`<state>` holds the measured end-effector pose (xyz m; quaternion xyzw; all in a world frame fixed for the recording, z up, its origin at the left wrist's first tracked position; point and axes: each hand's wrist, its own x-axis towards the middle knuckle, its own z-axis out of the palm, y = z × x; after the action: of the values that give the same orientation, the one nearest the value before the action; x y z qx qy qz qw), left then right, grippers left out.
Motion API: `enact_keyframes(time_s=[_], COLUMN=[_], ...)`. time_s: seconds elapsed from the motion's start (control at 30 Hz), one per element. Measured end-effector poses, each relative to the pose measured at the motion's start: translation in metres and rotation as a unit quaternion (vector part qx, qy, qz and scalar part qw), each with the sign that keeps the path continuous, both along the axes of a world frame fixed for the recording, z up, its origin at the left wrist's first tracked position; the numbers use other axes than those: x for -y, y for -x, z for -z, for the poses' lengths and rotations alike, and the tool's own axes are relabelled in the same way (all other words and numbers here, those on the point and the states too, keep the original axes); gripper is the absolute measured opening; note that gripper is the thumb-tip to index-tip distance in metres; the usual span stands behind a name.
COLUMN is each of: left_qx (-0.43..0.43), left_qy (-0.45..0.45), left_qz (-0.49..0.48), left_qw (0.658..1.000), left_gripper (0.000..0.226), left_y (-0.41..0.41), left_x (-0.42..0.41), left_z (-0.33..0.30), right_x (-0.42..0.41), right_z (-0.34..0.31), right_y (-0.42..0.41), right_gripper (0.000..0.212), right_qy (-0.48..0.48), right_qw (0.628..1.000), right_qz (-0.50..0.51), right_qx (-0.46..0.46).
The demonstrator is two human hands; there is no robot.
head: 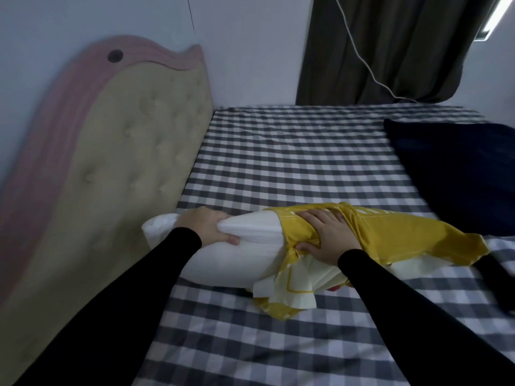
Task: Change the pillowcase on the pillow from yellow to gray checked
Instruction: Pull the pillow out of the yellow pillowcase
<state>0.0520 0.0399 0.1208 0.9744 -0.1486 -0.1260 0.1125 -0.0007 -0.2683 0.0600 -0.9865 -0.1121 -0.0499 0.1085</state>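
A white pillow (239, 254) lies across the checked bed near the headboard, its left half bare. The yellow pillowcase (390, 235) covers only its right part and is bunched at the middle, with its pale inner side (292, 285) hanging out below. My left hand (207, 224) grips the bare white end of the pillow. My right hand (328, 235) clutches the bunched yellow fabric. Both arms are in black sleeves. No loose gray checked pillowcase can be told apart from the bed sheet.
The gray checked sheet (292, 162) covers the mattress. A padded beige and pink headboard (111, 151) stands at the left. A dark blue cushion (457, 174) lies at the right. A dark curtain (390, 48) and a white cable (365, 65) hang behind the bed.
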Motion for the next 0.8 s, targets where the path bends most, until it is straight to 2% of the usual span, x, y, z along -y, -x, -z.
enact_keyframes(time_s=[0.13, 0.27, 0.33, 0.37, 0.5, 0.57, 0.63, 0.7, 0.8], left_qx=[-0.018, -0.03, -0.051, -0.032, 0.084, 0.083, 0.08, 0.078, 0.057], left_qy=[0.029, -0.035, -0.079, -0.095, -0.098, -0.082, -0.076, -0.08, -0.076], left_qz=[-0.047, -0.081, -0.093, -0.096, -0.066, -0.039, -0.022, -0.007, 0.018], left_qw=[0.998, 0.996, 0.991, 0.99, 0.989, 0.992, 0.994, 0.994, 0.995], left_gripper=[0.043, 0.058, 0.072, 0.08, 0.107, 0.117, 0.12, 0.12, 0.12], left_y=[-0.012, -0.015, -0.009, -0.004, 0.019, 0.025, 0.026, 0.023, 0.02], left_x=[-0.009, -0.032, -0.038, -0.038, -0.018, 0.001, 0.022, 0.037, 0.037], left_z=[-0.04, -0.038, -0.019, -0.009, 0.007, 0.012, 0.015, 0.019, 0.031], right_x=[0.019, 0.002, -0.017, -0.025, -0.036, -0.043, -0.057, -0.067, -0.058], right_z=[-0.028, -0.044, -0.042, -0.041, -0.043, -0.044, -0.042, -0.032, -0.011], right_y=[-0.008, -0.018, -0.022, -0.023, -0.027, -0.025, -0.02, -0.013, -0.005], right_gripper=[0.08, 0.084, 0.091, 0.093, 0.091, 0.086, 0.093, 0.1, 0.093], right_qy=[0.002, -0.012, -0.015, -0.005, 0.029, 0.013, 0.014, 0.04, 0.049], right_qw=[0.999, 0.994, 0.99, 0.99, 0.993, 0.996, 0.999, 0.998, 0.997], right_qz=[0.047, 0.066, 0.044, 0.034, 0.029, 0.012, -0.009, -0.016, 0.004], right_qx=[-0.007, -0.092, -0.132, -0.137, -0.113, -0.082, -0.043, -0.04, -0.055])
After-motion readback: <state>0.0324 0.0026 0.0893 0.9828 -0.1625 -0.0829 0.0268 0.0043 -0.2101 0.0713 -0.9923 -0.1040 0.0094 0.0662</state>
